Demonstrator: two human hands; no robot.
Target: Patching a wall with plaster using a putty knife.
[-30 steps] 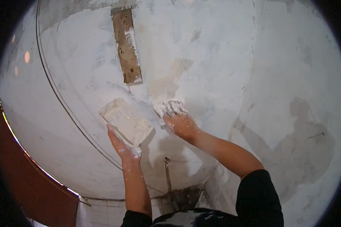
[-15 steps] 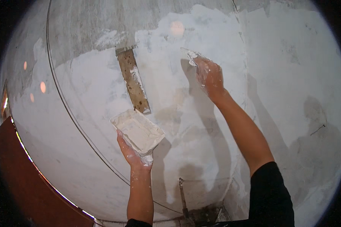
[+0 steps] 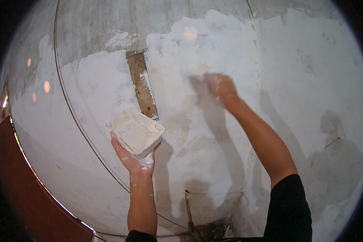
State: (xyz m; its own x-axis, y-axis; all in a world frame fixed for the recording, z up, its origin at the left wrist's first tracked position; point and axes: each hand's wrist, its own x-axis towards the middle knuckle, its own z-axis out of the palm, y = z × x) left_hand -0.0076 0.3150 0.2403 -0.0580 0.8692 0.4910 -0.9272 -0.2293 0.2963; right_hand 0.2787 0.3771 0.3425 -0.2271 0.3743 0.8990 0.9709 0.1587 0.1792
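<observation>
My left hand, speckled with white, cups a white rectangular tub from below. Pale putty coats the inside of the tub. Higher up and to the right, my right hand is closed round a putty knife, smeared by motion, its blade up against the wall. Whether the blade touches the surface cannot be made out. Around it the wall is spread with white putty, and bare grey concrete shows above a ragged edge.
A brown, rough strip is set in the wall above the tub. A thin cable hangs down the left side. Low on the wall a pipe stands upright. Lower left is a reddish-brown panel; a wall corner runs down the right.
My right hand has moved down a little with the putty knife. My left hand and the tub have shifted slightly left and up in view. The camera view has also shifted a little.
</observation>
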